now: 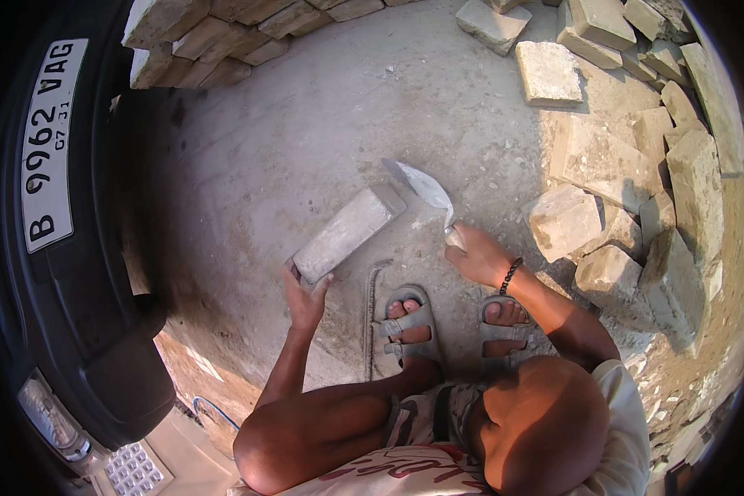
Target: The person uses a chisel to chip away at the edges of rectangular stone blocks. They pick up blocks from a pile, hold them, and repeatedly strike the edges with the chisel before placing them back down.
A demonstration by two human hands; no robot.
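Observation:
My left hand [307,299] grips the near end of a long grey paving block [349,233], its fingers and thumb around the end. The block slants away to the right, low over the dusty ground or resting on it; I cannot tell which. In my right hand [482,258] is a pointing trowel [426,186], the fingers closed round its handle. The trowel's grey metal blade points up and left, just beyond the block's far end and apart from it. A dark beaded bracelet circles my right wrist.
Loose blocks [608,161] lie heaped on the right, with a single block [548,73] beside them. More blocks [215,45] are stacked at the far left. A vehicle's black bumper [99,331] stands along the left. A thin bent rod [369,322] lies beside my sandalled foot [413,326].

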